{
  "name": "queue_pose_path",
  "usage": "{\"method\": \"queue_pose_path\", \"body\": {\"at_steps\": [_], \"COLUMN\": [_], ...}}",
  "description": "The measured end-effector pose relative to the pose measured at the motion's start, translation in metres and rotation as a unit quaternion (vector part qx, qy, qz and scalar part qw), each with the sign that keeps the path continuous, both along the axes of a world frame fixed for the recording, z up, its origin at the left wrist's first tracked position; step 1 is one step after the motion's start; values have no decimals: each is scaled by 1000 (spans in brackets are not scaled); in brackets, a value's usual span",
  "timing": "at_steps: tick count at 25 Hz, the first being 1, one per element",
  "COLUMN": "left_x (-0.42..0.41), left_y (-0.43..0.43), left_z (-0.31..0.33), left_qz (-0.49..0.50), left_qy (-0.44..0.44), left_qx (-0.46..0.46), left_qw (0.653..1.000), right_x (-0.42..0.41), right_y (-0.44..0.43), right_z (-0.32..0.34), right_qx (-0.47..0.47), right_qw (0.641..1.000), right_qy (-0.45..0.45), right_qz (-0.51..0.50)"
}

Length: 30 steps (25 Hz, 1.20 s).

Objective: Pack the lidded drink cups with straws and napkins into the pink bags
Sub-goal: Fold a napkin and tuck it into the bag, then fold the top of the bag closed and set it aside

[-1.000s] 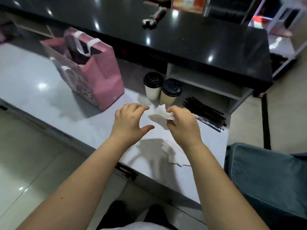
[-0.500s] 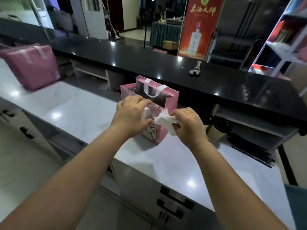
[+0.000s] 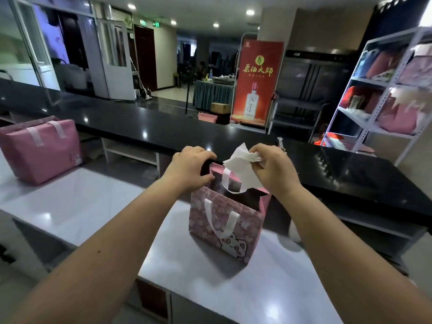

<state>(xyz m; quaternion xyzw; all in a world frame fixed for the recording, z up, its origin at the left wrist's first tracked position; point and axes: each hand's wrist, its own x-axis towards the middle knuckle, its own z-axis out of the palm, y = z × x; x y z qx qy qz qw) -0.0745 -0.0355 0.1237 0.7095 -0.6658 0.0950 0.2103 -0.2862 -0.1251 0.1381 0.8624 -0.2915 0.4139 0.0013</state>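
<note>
A pink bag [image 3: 224,220] stands upright and open-mouthed on the white counter [image 3: 77,206], near the middle of the view, with a cartoon cat printed low on its near face. Its near handle [image 3: 219,223], a white ribbon loop, hangs down that face, and the far handle [image 3: 225,181] droops inside the mouth.

The left hand [image 3: 189,170] grips the bag's top edge at the far left corner, with the fingers curled over the rim and the thumb on the near side. The right hand [image 3: 273,171] is held over the right side of the opening and pinches a crumpled white napkin [image 3: 243,164] between thumb and bent fingers. The napkin sits just above the mouth and its lower corner dips toward the inside.

A second pink bag [image 3: 42,150] sits at the far left of the same counter, well apart from the first. Beyond both runs a raised black counter [image 3: 163,129] – glossy, with ceiling lights reflected in it. Farther off stand a red banner [image 3: 256,83] and, to the right, a white shelf rack [image 3: 383,94] holding pink bundles
</note>
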Motion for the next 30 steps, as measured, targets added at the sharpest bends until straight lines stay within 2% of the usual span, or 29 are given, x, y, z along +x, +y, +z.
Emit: {"method": "queue_pose_path", "body": {"at_steps": [5,7,10,16,18,23,26,28,30], "left_x": [20,23,27,37,39,53,58,65,74], "left_y": [-48,-68,-89,-130,-140,-155,-155,-154,-151], "left_z": [-9,-25,-48,-68,-73,-88,-91,-91,-93], "left_qz": [-35,-47,-61,-126,-159,-201,-226,-240,-261], "left_qy": [-16,4,40,18,20,15,20,47,155], "left_qx": [44,81,114,143,154,189,186,169,132], "left_qw": [998,996,991,981,975,961,956,955,944], "right_x": [26,35,42,46,47,59,63,61,50], "right_y": [-27,-41,-61,-94,-99,-102,-101,-93,-77], "right_z": [-21,-42,-73,-89,-93,-108,-116,-109,-98], "right_qx": [56,99,124,159,130,-30,16,42,69], "right_qw": [998,992,981,964,962,964,948,955,974], "right_qy": [37,73,150,203,222,255,305,271,155], "right_qz": [19,18,-6,-66,-92,-74,-91,-113,-152]}}
